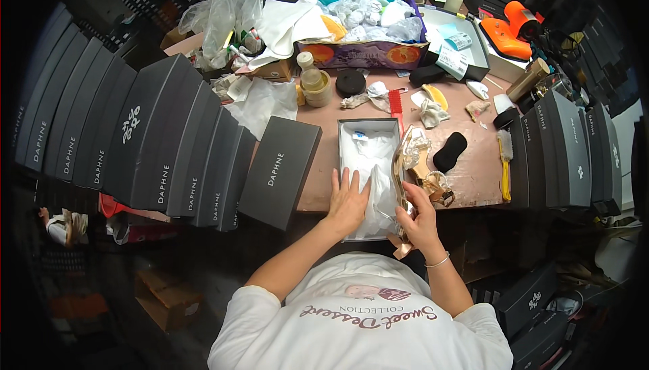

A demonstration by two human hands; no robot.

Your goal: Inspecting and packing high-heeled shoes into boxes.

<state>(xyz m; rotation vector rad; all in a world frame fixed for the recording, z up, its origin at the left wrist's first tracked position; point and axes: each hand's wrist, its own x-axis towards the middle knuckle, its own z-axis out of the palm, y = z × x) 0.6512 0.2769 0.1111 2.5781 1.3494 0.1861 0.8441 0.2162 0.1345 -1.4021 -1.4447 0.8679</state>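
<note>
An open grey shoebox (341, 133) stands at the table's front edge, lined with white tissue paper (382, 181). My left hand (348, 204) lies palm down on the tissue at the box's left side, fingers spread, holding nothing. Along the box's right wall is a rose-gold shoe (400, 187) with a bow at its near end, seen edge-on. My right hand (420, 218) closes on this shoe with thumb and fingers. Just beyond it lies a second metallic sandal (436, 182) with sparkling trim. A dark grey box lid (280, 170) rests left of the box.
Rows of dark shoeboxes (145, 133) stand at left, with more boxes (564, 147) at right. A black oval sponge (451, 152), yellow-handled brush (506, 160), red brush (396, 103) and glue bottle (313, 79) lie about the table. Behind is a purple carton (365, 56) of crumpled plastic.
</note>
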